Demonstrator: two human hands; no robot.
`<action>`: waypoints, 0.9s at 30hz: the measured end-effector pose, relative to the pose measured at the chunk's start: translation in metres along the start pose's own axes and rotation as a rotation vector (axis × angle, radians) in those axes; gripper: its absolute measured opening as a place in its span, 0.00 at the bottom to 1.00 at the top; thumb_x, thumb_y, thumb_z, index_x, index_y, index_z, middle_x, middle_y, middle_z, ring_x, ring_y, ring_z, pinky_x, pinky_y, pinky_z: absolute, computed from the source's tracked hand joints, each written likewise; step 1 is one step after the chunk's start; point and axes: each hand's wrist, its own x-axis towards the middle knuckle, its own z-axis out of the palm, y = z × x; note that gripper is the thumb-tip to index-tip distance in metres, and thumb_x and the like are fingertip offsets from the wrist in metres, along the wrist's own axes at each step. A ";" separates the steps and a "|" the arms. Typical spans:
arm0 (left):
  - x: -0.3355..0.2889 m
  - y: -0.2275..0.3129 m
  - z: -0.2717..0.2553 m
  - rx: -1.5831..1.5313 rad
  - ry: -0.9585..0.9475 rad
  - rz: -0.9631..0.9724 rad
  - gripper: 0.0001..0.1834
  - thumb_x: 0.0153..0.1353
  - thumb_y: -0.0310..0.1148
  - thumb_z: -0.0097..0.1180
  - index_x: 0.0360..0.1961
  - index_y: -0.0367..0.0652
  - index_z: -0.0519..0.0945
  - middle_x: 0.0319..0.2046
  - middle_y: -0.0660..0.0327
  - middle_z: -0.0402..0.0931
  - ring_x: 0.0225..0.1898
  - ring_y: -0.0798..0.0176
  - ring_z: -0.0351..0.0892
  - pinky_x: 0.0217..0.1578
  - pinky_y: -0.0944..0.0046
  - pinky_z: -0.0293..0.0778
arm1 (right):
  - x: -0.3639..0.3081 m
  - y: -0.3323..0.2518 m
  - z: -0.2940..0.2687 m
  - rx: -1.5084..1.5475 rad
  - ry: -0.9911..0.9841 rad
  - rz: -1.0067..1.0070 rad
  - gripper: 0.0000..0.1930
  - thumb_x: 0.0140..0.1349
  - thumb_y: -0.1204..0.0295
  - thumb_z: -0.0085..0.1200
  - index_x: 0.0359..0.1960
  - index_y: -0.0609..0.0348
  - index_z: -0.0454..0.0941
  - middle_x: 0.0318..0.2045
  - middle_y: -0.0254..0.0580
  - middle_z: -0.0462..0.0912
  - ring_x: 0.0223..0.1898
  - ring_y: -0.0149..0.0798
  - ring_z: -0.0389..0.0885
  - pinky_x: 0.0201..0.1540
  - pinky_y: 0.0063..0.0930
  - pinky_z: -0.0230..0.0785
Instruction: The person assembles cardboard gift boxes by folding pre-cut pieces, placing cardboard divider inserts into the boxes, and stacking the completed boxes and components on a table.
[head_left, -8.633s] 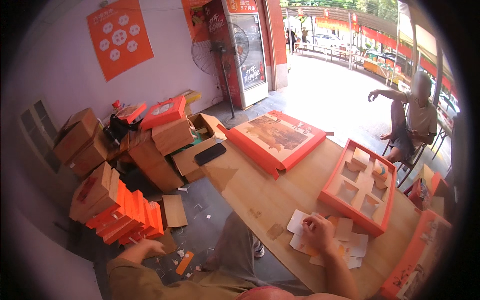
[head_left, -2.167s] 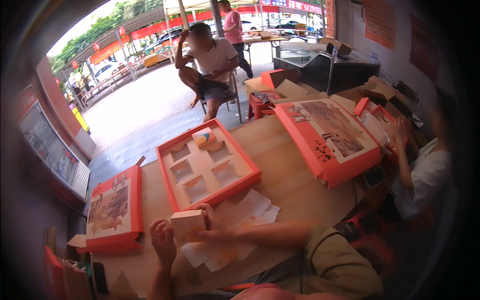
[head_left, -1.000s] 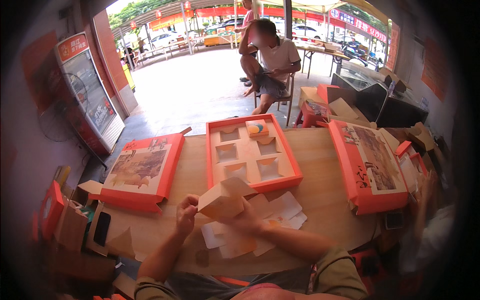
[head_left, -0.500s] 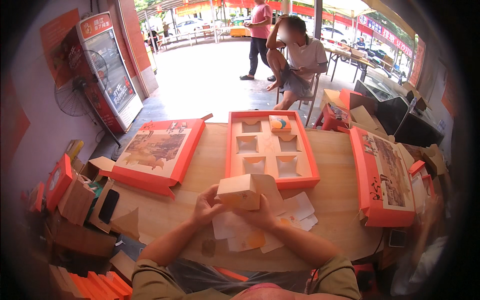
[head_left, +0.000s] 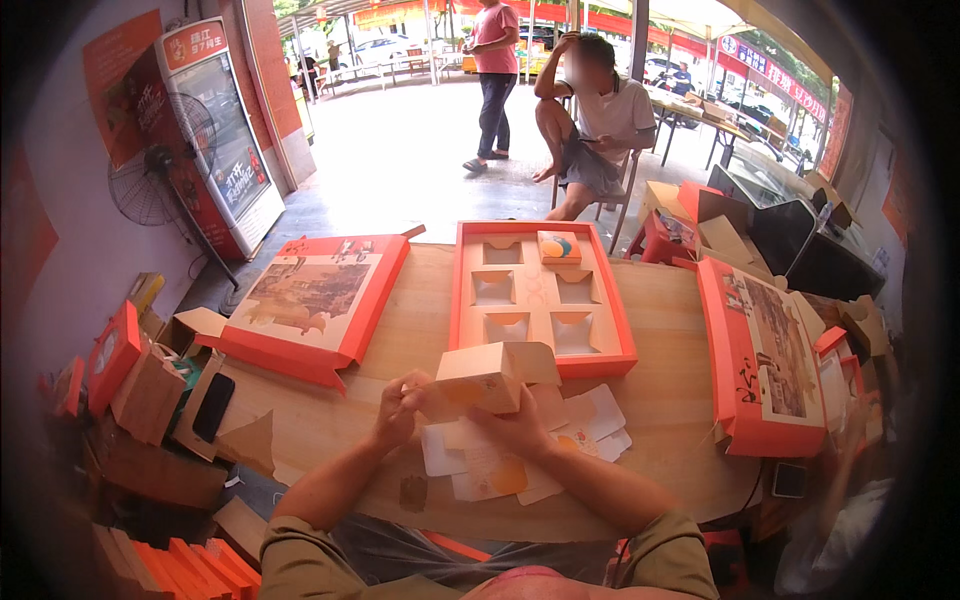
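Note:
Over the near middle of the table I hold a small cream cardboard box (head_left: 482, 378) with a raised flap on its right. My right hand (head_left: 512, 422) grips it from below and the right side. At its left end my left hand (head_left: 402, 402) has its fingers curled together at a side flap; the fingertips are partly hidden. Beneath lie several flat, unfolded cream box blanks (head_left: 500, 470) with orange prints. Just beyond stands a large red-rimmed gift box (head_left: 627, 352) with a cream insert of square openings. A small printed box (head_left: 560, 247) sits at its far right opening.
Two large red printed lids (head_left: 310, 300) (head_left: 768, 350) lie left and right on the wooden table (head_left: 400, 345). A phone (head_left: 213, 408) rests on cardboard at left. Cartons crowd both sides. Beyond the table a person (head_left: 605, 120) sits on a chair; another person (head_left: 495, 70) stands farther off.
My left hand has drawn left and slightly up from the small box, its fingers curling together. The right hand keeps its grip. The standing person has moved left.

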 end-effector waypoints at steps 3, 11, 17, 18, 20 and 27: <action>-0.003 -0.002 -0.010 0.204 -0.023 0.046 0.14 0.73 0.38 0.56 0.35 0.36 0.78 0.31 0.65 0.78 0.30 0.71 0.75 0.31 0.69 0.72 | -0.001 -0.003 0.000 0.046 -0.005 -0.011 0.28 0.62 0.73 0.70 0.62 0.62 0.71 0.52 0.40 0.82 0.53 0.34 0.82 0.54 0.31 0.78; -0.004 -0.015 -0.012 -0.610 -0.004 -0.295 0.19 0.76 0.37 0.51 0.53 0.32 0.82 0.42 0.59 0.86 0.40 0.64 0.85 0.41 0.70 0.78 | 0.001 -0.002 -0.001 0.150 -0.094 -0.022 0.28 0.64 0.76 0.67 0.64 0.61 0.68 0.55 0.40 0.80 0.57 0.34 0.79 0.60 0.32 0.74; 0.003 -0.027 -0.018 -0.288 -0.275 -0.412 0.17 0.71 0.34 0.58 0.53 0.32 0.83 0.46 0.57 0.86 0.41 0.67 0.85 0.40 0.67 0.81 | -0.001 -0.011 -0.007 0.068 -0.192 -0.083 0.29 0.64 0.74 0.68 0.65 0.61 0.68 0.57 0.39 0.79 0.59 0.33 0.78 0.62 0.33 0.73; 0.004 -0.021 -0.013 -0.159 -0.320 -0.379 0.17 0.70 0.33 0.59 0.53 0.32 0.84 0.46 0.57 0.86 0.41 0.67 0.85 0.40 0.67 0.81 | -0.003 -0.004 -0.010 0.057 -0.194 -0.094 0.30 0.63 0.74 0.68 0.65 0.61 0.68 0.57 0.39 0.79 0.59 0.33 0.78 0.61 0.33 0.73; 0.007 -0.028 -0.012 -0.131 -0.263 -0.429 0.16 0.67 0.32 0.63 0.51 0.33 0.85 0.45 0.58 0.86 0.41 0.68 0.86 0.39 0.66 0.82 | -0.001 0.012 -0.012 0.033 -0.194 -0.128 0.31 0.62 0.74 0.69 0.65 0.61 0.68 0.58 0.40 0.78 0.59 0.33 0.78 0.61 0.32 0.73; -0.005 -0.026 -0.016 0.034 -0.264 -0.272 0.25 0.73 0.44 0.48 0.60 0.36 0.79 0.52 0.55 0.83 0.48 0.61 0.85 0.48 0.60 0.84 | -0.004 -0.006 0.002 0.197 -0.227 -0.062 0.35 0.61 0.74 0.71 0.67 0.61 0.65 0.58 0.42 0.79 0.59 0.34 0.78 0.61 0.32 0.75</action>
